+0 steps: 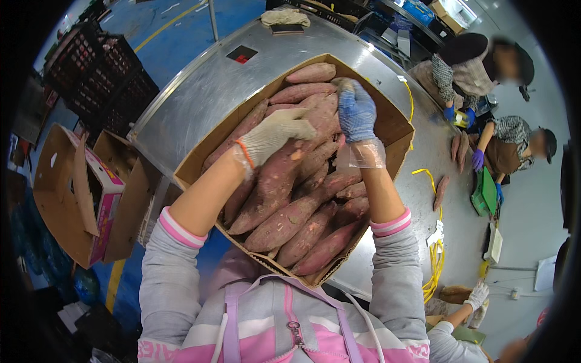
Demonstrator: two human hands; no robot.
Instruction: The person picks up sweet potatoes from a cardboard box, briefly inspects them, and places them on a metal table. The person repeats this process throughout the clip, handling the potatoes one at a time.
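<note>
A cardboard box (396,124) full of reddish-purple sweet potatoes (281,227) stands before me on a metal table. My left hand (272,134), in a cream knit glove with an orange cuff, curls over a large sweet potato (324,115) in the upper middle of the pile. At the far right part of the pile, my right hand (357,112) wears a blue knit glove under a clear plastic cuff. Its bent fingers close at the far end of that same sweet potato; the fingertips are partly hidden. Another sweet potato (310,73) lies along the far wall.
The metal table (200,91) carries yellow strapping (434,266) and loose sweet potatoes (442,192) on the right. Co-workers stand along its right side, one near a green tray (484,192). Open cartons (78,193) and stacked black crates (100,72) stand left.
</note>
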